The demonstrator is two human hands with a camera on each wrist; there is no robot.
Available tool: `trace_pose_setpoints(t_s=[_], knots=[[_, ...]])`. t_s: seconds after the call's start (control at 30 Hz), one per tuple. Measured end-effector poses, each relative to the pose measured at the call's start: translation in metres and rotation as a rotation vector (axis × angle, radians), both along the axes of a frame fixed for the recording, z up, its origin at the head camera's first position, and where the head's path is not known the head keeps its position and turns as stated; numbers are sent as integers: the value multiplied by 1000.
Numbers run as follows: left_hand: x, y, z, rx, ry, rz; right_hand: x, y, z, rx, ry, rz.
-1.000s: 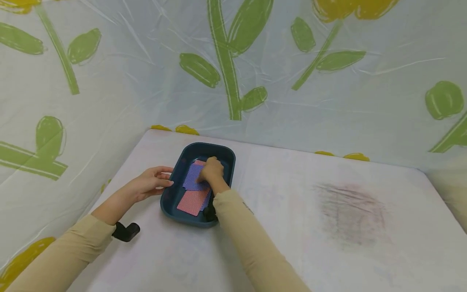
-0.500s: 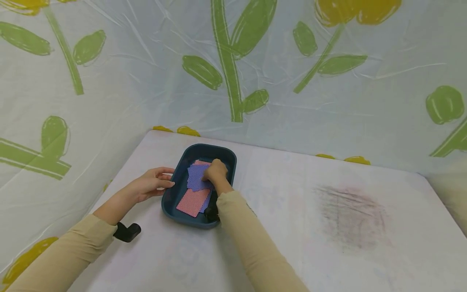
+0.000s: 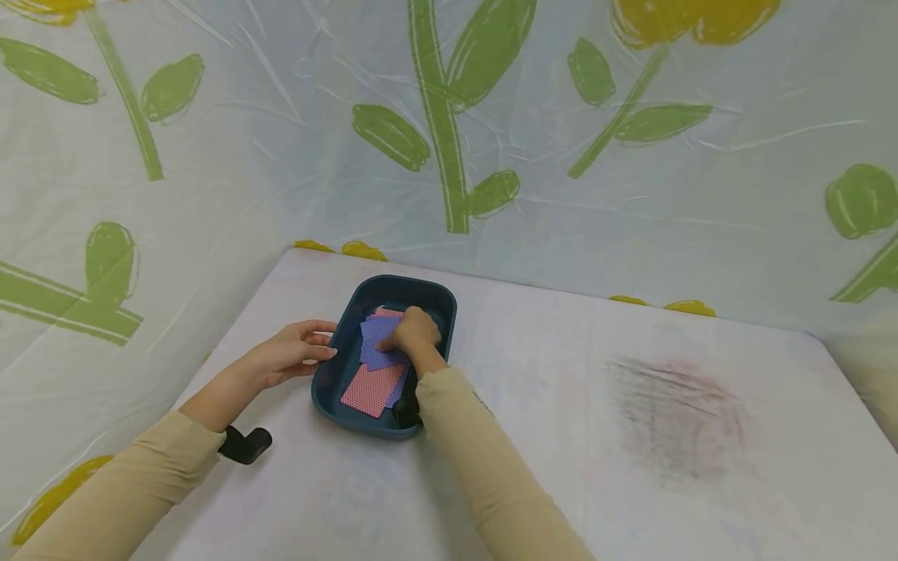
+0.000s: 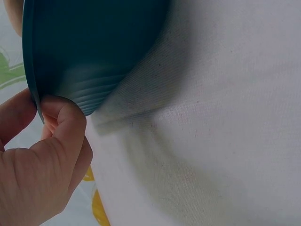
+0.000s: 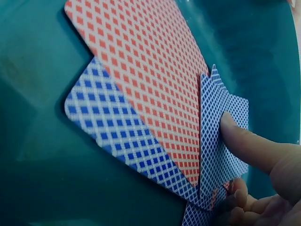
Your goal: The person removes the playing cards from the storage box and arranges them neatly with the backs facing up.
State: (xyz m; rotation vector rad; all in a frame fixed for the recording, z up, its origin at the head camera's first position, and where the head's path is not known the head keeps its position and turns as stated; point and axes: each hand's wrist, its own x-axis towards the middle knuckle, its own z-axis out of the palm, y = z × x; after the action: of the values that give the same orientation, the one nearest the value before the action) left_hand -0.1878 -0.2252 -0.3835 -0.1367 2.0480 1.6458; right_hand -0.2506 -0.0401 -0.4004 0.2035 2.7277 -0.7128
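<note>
A dark teal tray [image 3: 359, 425] on the table holds playing cards lying back side up. My left hand [image 3: 291, 352] is at its left side, thumb and fingers pinching the rim, as the left wrist view confirms. Inside the tray, my right hand [image 3: 415, 335] pinches a slightly fanned bunch of blue-backed cards [image 5: 212, 136], thumb on top and fingers curled at the lower edge. A red-backed card [image 5: 146, 80] lies beside that bunch, overlapping a blue-backed card [image 5: 115, 125]. Another red edge shows beyond the bunch in the head view. My palm hides part of the cards.
A white cloth covers the table [image 3: 547, 436], with a dark smudged patch [image 3: 680, 417] on the right. Flower-printed sheeting [image 3: 533, 226] hangs behind and to the left. Black wrist mounts [image 3: 245, 446] sit on both forearms, the right one over the tray's near right corner.
The right hand shifts slightly right and then its thumb reaches back over the blue-backed cards, whose edges have spread a little. The left hand keeps its place at the tray's rim.
</note>
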Motion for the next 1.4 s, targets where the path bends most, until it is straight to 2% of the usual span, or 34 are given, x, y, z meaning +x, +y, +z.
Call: trace_pose_setpoints(t_s=[0.23,0.4,0.57,0.73,0.87,1.13,1.27,1.4], knots=[[1,0,0,11,-4,-3,-7,1,-1,-20,-24,-11],[1,1,0,14,2,0,-9,6,8,-97,-3,-17],[0,1,0,21,-1,10,-6,17,17,-274,-19,5],[1,1,-1,39,-3,12,-9,21,21,-487,-129,-32],[3,0,-1,58,-2,14,-9,25,26,-585,-165,-54],[4,1,-3,76,0,11,-17,55,42,-806,-254,-34],[3,0,-3,72,-4,9,-23,72,47,-914,-249,-82],[2,-2,-3,77,0,-1,-28,86,49,-978,-220,-136]])
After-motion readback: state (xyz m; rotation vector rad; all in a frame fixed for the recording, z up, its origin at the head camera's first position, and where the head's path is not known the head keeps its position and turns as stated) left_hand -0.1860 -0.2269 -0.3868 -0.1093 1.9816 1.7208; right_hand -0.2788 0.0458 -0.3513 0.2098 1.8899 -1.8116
